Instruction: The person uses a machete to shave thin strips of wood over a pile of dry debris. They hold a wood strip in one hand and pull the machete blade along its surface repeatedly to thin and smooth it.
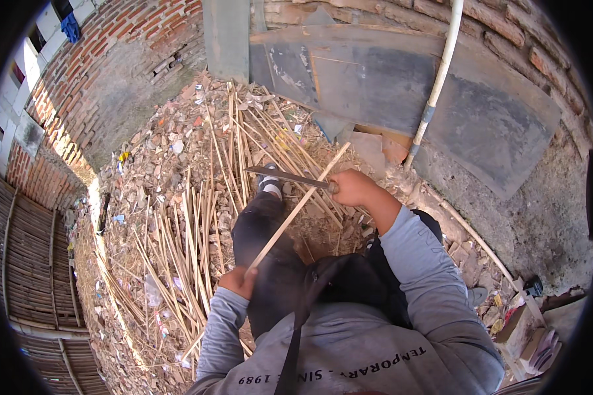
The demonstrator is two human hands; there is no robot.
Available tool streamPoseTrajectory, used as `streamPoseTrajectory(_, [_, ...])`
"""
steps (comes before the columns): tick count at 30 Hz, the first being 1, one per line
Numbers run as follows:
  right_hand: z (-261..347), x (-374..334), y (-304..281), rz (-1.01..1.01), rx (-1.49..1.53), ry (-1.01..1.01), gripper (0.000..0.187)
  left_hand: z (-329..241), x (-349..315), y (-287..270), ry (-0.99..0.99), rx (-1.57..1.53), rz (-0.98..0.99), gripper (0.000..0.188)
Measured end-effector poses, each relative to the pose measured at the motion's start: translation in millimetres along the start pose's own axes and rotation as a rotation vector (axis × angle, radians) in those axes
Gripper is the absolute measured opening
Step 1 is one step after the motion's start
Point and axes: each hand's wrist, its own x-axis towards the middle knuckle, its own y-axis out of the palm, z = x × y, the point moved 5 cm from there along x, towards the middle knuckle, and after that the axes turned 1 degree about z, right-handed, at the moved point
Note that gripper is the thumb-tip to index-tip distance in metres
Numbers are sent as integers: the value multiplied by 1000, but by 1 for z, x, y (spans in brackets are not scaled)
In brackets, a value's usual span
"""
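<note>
My left hand point(239, 282) is closed around the lower end of a pale bamboo strip point(281, 230), which slants up and to the right across my leg. In my right hand point(358, 188) is the handle of a long-bladed knife point(286, 176), its dark blade pointing left. Blade and strip cross just left of my right fist; whether the edge presses into the strip I cannot tell. Many similar bamboo strips point(190, 240) lie on the ground left of my leg, with another bundle point(270, 135) beyond my shoe point(269, 182).
Rubble and litter point(158, 148) cover the ground. A white pipe point(437, 85) stands before grey panels point(375, 79) leaning on the brick wall at the far side. Slatted bamboo screening point(33, 253) is at the left, and a low concrete wall point(491, 220) at the right.
</note>
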Motion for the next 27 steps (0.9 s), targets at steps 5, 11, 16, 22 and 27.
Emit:
streamPoseTrajectory(5, [10, -3, 3, 25, -43, -49, 34, 2, 0, 0, -17, 28, 27, 46])
streamPoseTrajectory(11, [12, -3, 3, 5, -2, -50, 34, 6, 0, 1, -13, 22, 4, 47])
streamPoseTrajectory(16, [5, 1, 9, -3, 10, -59, 34, 5, 0, 2, -9, 31, 5, 49])
streamPoseTrajectory(22, [5, 1, 10, 9, 10, -51, 34, 3, 1, 1, -16, 33, 12, 50])
streamPoseTrajectory(27, [7, 0, 10, 8, -13, -48, 34, -1, 0, -1, -3, 45, 0, 51])
